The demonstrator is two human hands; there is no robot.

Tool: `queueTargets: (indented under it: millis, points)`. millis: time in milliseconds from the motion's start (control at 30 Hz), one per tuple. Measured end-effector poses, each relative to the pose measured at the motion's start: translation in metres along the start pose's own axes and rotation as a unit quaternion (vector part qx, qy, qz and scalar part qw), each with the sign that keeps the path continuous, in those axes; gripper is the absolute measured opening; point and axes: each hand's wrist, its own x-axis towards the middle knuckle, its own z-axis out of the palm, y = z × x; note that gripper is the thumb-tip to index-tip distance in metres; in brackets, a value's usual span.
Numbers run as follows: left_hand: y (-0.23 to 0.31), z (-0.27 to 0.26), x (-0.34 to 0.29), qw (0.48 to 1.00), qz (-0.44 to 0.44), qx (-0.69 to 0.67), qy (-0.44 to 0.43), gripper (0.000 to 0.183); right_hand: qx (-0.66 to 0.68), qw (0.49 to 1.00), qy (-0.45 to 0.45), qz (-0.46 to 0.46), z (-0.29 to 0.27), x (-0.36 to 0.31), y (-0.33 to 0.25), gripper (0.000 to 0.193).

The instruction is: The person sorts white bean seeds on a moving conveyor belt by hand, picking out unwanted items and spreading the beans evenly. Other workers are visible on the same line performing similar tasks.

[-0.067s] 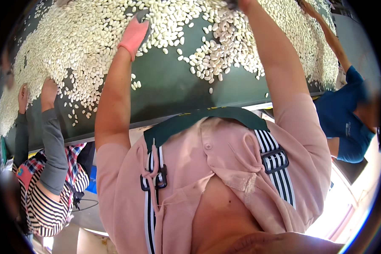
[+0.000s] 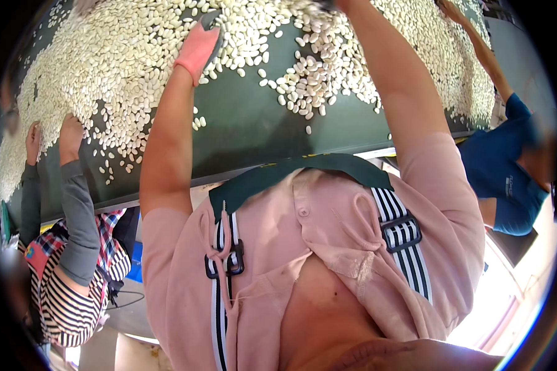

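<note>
White beans [image 2: 127,59] lie spread in a wide layer over a dark green table [image 2: 241,127]. My left hand [image 2: 200,44], in a pink glove with a dark grey coated front, rests among them at the upper middle. Its back is toward me, so the finger pose is mostly hidden. At the top edge, my right hand [image 2: 345,4] reaches over a looser heap of beans [image 2: 315,80]. Only its wrist side and a bit of dark glove show there; the fingers are cut off by the frame.
At the left, a co-worker's two bare hands [image 2: 72,131] touch the beans' near edge. Another co-worker in a blue shirt [image 2: 504,167] stretches an arm over the beans at the right. My dark green apron [image 2: 328,166] is close to the table's near edge.
My right hand and forearm have shifted slightly left and up over the beans. My left hand has moved a little to the right.
</note>
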Motion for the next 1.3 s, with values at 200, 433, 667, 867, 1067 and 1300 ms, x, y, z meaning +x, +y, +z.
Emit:
queueTargets:
  millis: [200,433,667,867,1067,1300]
  points:
    - [-0.009,-0.016,-0.011,0.988,-0.007,0.149,0.046,0.045,-0.338,0.790,-0.238,-0.452,0.115,-0.034,-0.010,0.018]
    - [-0.003,0.017,-0.089,0.901,0.049,0.431,0.014,0.053,-0.160,0.958,0.118,-0.207,0.054,-0.170,0.029,0.035]
    - [0.019,0.012,-0.120,0.961,0.079,0.261,0.042,0.049,-0.549,0.810,0.057,-0.199,0.123,-0.256,0.059,0.027]
    - [-0.012,-0.016,-0.128,0.959,0.081,0.246,0.114,0.044,-0.532,0.818,0.100,-0.192,0.130,-0.253,0.061,0.027]
    - [0.005,-0.037,-0.125,0.956,0.082,0.268,0.082,0.032,-0.585,0.794,0.104,-0.129,0.143,-0.250,0.072,0.025]
    - [0.051,0.032,-0.075,0.830,0.187,0.512,-0.119,0.034,0.233,0.970,-0.077,-0.007,0.135,-0.254,0.066,0.040]
